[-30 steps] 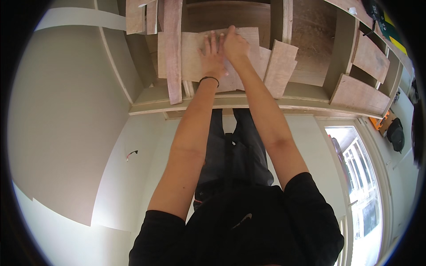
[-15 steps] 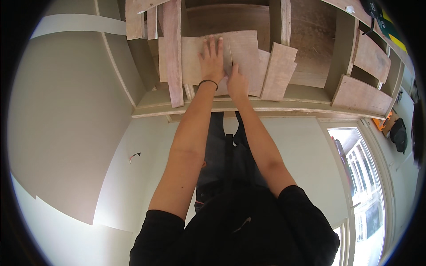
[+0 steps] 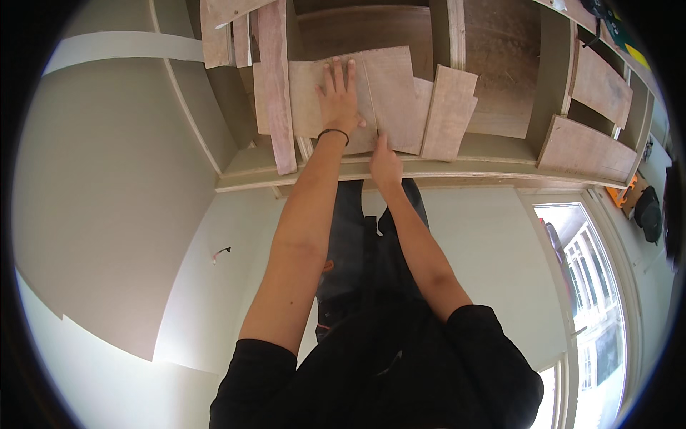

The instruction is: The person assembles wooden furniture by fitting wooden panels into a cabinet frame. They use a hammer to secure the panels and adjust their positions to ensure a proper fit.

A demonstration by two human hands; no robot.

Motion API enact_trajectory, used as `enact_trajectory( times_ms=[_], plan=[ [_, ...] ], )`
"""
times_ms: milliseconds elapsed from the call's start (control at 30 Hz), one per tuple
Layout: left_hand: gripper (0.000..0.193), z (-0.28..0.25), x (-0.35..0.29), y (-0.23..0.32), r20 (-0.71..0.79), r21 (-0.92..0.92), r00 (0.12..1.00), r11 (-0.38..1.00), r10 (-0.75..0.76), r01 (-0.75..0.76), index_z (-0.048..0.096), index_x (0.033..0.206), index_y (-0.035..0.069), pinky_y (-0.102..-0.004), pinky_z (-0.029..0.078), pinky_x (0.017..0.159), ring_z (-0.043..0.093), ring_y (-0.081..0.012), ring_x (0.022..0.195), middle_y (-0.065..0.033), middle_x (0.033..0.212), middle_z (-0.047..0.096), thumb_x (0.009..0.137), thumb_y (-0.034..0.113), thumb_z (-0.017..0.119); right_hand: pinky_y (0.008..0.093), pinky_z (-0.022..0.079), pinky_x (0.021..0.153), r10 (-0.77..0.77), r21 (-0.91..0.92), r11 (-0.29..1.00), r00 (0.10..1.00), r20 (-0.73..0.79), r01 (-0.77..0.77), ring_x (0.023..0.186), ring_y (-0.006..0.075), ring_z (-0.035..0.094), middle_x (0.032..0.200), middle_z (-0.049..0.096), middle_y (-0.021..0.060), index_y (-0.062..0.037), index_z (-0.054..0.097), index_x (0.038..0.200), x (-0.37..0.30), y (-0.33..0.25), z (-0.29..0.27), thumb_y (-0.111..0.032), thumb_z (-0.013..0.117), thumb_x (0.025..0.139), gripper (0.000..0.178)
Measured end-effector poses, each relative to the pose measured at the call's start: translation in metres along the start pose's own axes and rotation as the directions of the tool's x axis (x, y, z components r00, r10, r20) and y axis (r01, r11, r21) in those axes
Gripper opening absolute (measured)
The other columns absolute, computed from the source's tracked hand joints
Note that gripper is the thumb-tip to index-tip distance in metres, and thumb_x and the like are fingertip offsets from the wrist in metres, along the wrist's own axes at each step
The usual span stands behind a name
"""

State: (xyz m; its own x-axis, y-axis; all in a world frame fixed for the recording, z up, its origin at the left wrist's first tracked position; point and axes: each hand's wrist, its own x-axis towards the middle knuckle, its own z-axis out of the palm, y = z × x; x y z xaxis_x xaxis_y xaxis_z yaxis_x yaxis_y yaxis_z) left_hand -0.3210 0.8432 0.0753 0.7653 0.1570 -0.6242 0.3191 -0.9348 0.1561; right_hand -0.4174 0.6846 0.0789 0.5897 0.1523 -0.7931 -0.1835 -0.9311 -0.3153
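"While the person leans over the wooden frame (image 3: 400, 168), what is nearest to us?"

"Black top, then two bare arms going up to the wood. A moment ago both hands were flat and side by side on the board. Now the right hand (image 3: 384, 163) has slid back down to the board's near edge."

"So what does that mean?"

"I think the board is lying where it should. One hand can let go a bit and just feel the edge."

"How is that right hand now?"

"Mostly curled, with a finger or thumb poking up at the bottom edge of the flat board (image 3: 368, 96). It is not gripping anything, only touching."

"And the other one?"

"The left hand (image 3: 338, 100) is higher up, arm out straight. Its fingers are spread and the palm presses flat on the board. It has a dark band on the wrist."

"Where is the board?"

"On top of the frame, in the middle, over other boards. A long thin strip (image 3: 275, 86) lies just to its left. A smaller board (image 3: 449, 111) leans just to its right."

"Anything farther off?"

"More boards (image 3: 586, 146) sit in the frame on the far right."
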Motion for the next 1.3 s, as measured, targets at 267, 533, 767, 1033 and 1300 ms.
enact_trajectory(
  times_ms=[267, 533, 767, 1033, 1300],
  plan=[
    [0.149, -0.001, 0.001, 0.004, 0.022, 0.013, 0.999, 0.999, -0.032, 0.032, 0.003, 0.159, 0.016, -0.0648, 0.031, 0.112, 0.011, -0.0419, 0.150, -0.0178, 0.164, 0.004, 0.044, 0.029, 0.098, 0.0511, 0.056, 0.071, -0.006, -0.100, 0.995, 1.000, 0.004, 0.006, 0.084, 0.0414, 0.070, 0.095, 0.069, 0.0225, -0.0020, 0.042, 0.128, -0.024, 0.017, 0.014, -0.010, 0.050, 0.093, 0.037],
    [0.147, 0.002, 0.001, 0.004, 0.012, 0.039, 0.999, 0.999, -0.039, 0.038, 0.002, 0.159, 0.017, -0.0635, 0.031, 0.112, 0.012, -0.0392, 0.151, -0.0155, 0.165, 0.003, 0.047, 0.031, 0.097, 0.0562, 0.052, 0.071, -0.003, 0.166, 0.986, 0.989, -0.145, 0.028, 0.085, 0.0479, 0.066, 0.089, 0.067, 0.0288, -0.0016, 0.043, 0.115, -0.006, -0.011, -0.028, -0.015, 0.050, 0.096, 0.024],
    [0.147, 0.017, 0.005, 0.002, -0.060, 0.121, 0.997, 0.991, -0.042, 0.049, 0.002, 0.159, 0.016, -0.0607, 0.028, 0.116, 0.014, -0.0394, 0.150, -0.0164, 0.165, 0.002, 0.048, 0.032, 0.097, 0.0568, 0.052, 0.074, -0.139, 0.166, 0.969, 0.958, -0.253, 0.184, 0.089, 0.0480, 0.066, 0.093, 0.068, 0.0296, -0.0028, 0.044, 0.114, 0.105, -0.076, -0.076, -0.022, 0.048, 0.098, 0.026],
    [0.153, 0.012, 0.003, 0.000, -0.046, 0.033, 0.999, 0.999, 0.001, 0.001, 0.001, 0.160, 0.015, -0.0564, 0.028, 0.117, 0.014, -0.0436, 0.149, -0.0192, 0.164, 0.004, 0.042, 0.031, 0.097, 0.0539, 0.054, 0.082, -0.171, -0.057, 0.985, 0.962, -0.214, 0.163, 0.093, 0.0453, 0.069, 0.097, 0.070, 0.0265, -0.0042, 0.047, 0.120, 0.125, -0.098, -0.101, -0.024, 0.051, 0.095, 0.032],
    [0.148, 0.001, 0.001, 0.004, 0.010, 0.067, 1.000, 0.997, -0.029, 0.028, -0.001, 0.159, 0.016, -0.0609, 0.029, 0.115, 0.009, -0.0410, 0.151, -0.0162, 0.165, 0.001, 0.049, 0.032, 0.096, 0.0565, 0.051, 0.085, -0.161, -0.025, 0.987, 0.965, -0.206, 0.159, 0.095, 0.0477, 0.067, 0.099, 0.069, 0.0298, -0.0038, 0.050, 0.119, 0.125, -0.109, -0.105, -0.029, 0.043, 0.099, 0.033]
  ],
)
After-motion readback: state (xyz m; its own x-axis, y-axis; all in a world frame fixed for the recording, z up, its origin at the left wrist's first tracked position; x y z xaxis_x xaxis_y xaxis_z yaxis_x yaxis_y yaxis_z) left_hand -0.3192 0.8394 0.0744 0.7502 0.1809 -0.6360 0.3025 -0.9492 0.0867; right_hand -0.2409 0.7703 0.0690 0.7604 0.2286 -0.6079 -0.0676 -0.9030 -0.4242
